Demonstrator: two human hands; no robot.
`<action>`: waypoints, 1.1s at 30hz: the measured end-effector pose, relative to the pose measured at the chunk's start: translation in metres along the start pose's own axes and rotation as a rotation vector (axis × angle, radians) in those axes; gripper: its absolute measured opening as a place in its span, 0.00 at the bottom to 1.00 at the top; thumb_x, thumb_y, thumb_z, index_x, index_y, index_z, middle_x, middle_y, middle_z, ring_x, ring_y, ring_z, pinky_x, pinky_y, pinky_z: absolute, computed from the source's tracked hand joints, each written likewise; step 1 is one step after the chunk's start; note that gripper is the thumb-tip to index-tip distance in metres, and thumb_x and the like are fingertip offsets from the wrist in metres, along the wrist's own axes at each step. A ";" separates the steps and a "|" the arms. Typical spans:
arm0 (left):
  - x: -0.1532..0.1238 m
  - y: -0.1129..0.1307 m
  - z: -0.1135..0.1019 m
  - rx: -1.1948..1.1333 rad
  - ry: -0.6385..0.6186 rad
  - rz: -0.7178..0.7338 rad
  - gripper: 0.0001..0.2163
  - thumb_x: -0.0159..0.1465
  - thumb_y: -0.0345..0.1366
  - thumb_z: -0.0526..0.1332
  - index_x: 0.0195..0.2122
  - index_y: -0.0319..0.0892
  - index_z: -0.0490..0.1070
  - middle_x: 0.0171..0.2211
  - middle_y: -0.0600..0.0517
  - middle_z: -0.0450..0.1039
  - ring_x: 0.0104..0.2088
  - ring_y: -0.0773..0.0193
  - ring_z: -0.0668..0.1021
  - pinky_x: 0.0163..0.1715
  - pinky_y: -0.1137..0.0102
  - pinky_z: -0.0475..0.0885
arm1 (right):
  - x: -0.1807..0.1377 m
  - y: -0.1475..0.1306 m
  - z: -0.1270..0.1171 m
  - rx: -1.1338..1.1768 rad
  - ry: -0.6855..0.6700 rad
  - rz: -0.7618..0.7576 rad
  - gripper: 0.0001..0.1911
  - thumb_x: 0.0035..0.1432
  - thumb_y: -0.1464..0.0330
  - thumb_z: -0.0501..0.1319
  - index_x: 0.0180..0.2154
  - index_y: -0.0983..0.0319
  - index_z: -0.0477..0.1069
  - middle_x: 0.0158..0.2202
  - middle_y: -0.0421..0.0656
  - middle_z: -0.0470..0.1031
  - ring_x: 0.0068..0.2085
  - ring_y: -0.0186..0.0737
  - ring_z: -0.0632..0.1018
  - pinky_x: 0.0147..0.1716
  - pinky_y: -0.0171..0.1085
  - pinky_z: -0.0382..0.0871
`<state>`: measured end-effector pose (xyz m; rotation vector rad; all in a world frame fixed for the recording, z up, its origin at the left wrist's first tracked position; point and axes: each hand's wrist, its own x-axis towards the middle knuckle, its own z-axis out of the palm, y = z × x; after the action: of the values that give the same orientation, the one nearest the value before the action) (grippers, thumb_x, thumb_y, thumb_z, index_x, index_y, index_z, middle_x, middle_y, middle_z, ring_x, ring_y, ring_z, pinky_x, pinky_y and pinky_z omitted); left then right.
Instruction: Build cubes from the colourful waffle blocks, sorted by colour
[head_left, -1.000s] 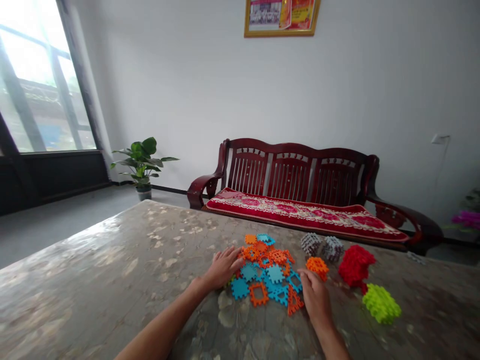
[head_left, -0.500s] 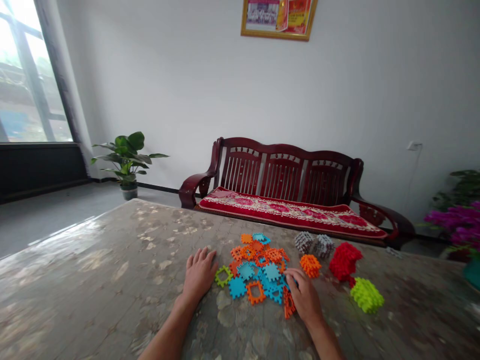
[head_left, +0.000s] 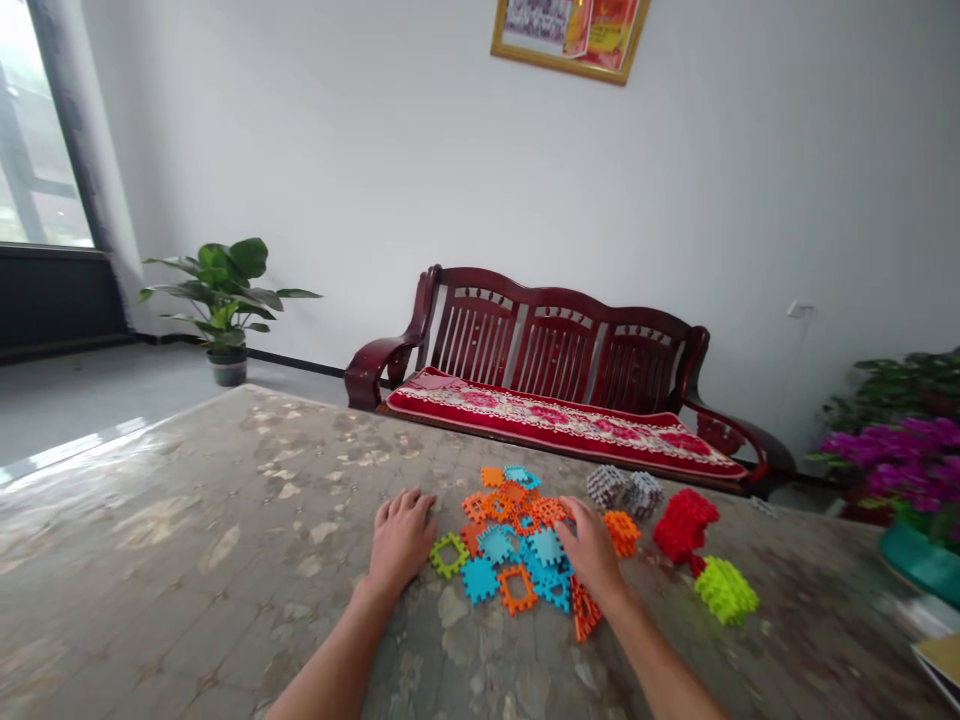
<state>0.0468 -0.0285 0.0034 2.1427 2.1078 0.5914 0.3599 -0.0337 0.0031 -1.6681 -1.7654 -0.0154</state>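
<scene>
My left hand (head_left: 403,538) rests on the table with its fingers spread, holding nothing. Just to its right lies a lime-green square frame tile (head_left: 448,555) with notched edges. My right hand (head_left: 591,548) reaches over the right side of a pile of interlocking tiles, thumb and fingers apart. Its fingertips are at an orange tile (head_left: 548,511); whether they touch it I cannot tell. Among the pile are a solid blue tile (head_left: 480,580), a light-blue tile (head_left: 546,546) and an orange frame tile (head_left: 517,590). A red-orange tile (head_left: 585,610) lies by my right wrist.
Right of the pile sit built clusters: grey ones (head_left: 606,487), an orange one (head_left: 622,534), a red one (head_left: 685,525) and a lime-yellow one (head_left: 726,590). A wooden bench (head_left: 559,345) stands behind the patterned tablecloth (head_left: 247,560). Purple flowers (head_left: 900,460) are at far right.
My right hand has moved up and slightly left, away from the blue tiles toward the orange ones. My left hand stays put. The view has shifted and tilted slightly.
</scene>
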 end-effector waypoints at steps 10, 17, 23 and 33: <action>0.003 -0.004 0.001 -0.034 0.006 -0.013 0.18 0.65 0.37 0.52 0.53 0.52 0.73 0.60 0.50 0.70 0.61 0.57 0.69 0.61 0.59 0.59 | 0.023 -0.001 0.005 -0.205 -0.223 0.007 0.18 0.57 0.63 0.60 0.48 0.57 0.77 0.43 0.46 0.82 0.45 0.46 0.80 0.46 0.40 0.69; 0.002 -0.003 0.001 -0.029 0.010 -0.009 0.18 0.65 0.37 0.51 0.54 0.51 0.72 0.60 0.49 0.70 0.61 0.57 0.68 0.61 0.59 0.59 | 0.016 -0.004 -0.005 -0.154 -0.137 0.080 0.23 0.66 0.57 0.47 0.41 0.56 0.78 0.38 0.45 0.82 0.40 0.43 0.80 0.37 0.36 0.67; 0.002 -0.002 -0.001 -0.020 0.012 -0.004 0.19 0.65 0.36 0.51 0.54 0.49 0.73 0.60 0.48 0.70 0.60 0.56 0.69 0.61 0.58 0.59 | 0.015 0.003 -0.017 0.001 -0.051 0.272 0.26 0.64 0.53 0.43 0.29 0.57 0.74 0.27 0.44 0.80 0.29 0.41 0.78 0.29 0.35 0.63; 0.003 -0.002 -0.001 -0.016 0.008 -0.005 0.18 0.65 0.36 0.52 0.54 0.50 0.73 0.60 0.48 0.70 0.60 0.57 0.69 0.61 0.59 0.59 | -0.013 0.024 -0.004 0.141 -0.110 0.331 0.27 0.52 0.59 0.57 0.52 0.62 0.72 0.46 0.48 0.80 0.47 0.46 0.79 0.47 0.39 0.70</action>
<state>0.0444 -0.0254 0.0041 2.1296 2.1042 0.6153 0.3822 -0.0428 -0.0112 -1.8641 -1.5082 0.3479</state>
